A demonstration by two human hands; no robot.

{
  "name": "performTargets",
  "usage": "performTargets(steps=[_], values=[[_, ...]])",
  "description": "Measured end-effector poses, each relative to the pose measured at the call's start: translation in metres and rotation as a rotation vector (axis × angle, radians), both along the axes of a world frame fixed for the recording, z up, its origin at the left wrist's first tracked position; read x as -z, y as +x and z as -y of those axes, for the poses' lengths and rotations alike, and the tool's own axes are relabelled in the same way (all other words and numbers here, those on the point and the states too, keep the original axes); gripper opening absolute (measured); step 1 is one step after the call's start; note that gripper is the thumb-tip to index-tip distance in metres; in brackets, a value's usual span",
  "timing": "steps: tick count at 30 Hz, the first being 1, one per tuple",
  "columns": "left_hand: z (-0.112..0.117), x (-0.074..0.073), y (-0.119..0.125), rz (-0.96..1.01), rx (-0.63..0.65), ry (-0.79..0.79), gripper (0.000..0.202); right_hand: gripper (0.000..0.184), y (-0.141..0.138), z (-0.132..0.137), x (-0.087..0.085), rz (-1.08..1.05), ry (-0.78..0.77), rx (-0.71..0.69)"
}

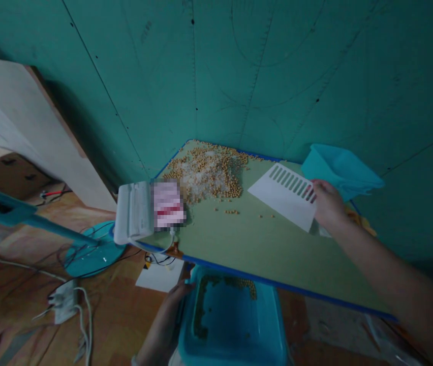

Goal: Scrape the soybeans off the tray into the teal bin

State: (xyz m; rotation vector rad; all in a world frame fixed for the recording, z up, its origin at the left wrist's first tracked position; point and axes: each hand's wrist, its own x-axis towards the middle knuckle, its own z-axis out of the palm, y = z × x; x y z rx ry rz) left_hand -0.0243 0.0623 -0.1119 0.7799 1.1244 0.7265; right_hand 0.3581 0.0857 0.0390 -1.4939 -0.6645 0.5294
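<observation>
Right hand: fingers closed on slotted, flat white plastic scraper, right of heap of tan round beans on pale-green surface. Left hand: at rim of blue plastic tub, below heap; fingers mostly hidden, grip cannot be told.

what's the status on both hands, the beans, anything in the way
Right hand gripping white slotted scraper. Left hand at left rim of blue bin. Beans heaped on table, white bits mixed in. Pink item beside heap, possibly in the way.
</observation>
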Motion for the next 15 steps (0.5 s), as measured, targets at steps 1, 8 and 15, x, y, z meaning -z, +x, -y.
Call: performTargets(steps=[1,8,15], values=[[0.000,-0.002,0.002,-0.006,-0.017,-0.006,0.028,0.018,0.004,0.008,0.001,0.056,-0.012,0.023],[-0.001,-0.010,0.005,-0.056,-0.046,-0.046,0.035,0.022,0.013,0.038,0.005,0.150,-0.057,0.124],[0.004,-0.013,0.001,-0.037,-0.105,-0.077,0.036,0.036,0.011,0.044,0.009,0.109,-0.126,0.033]])
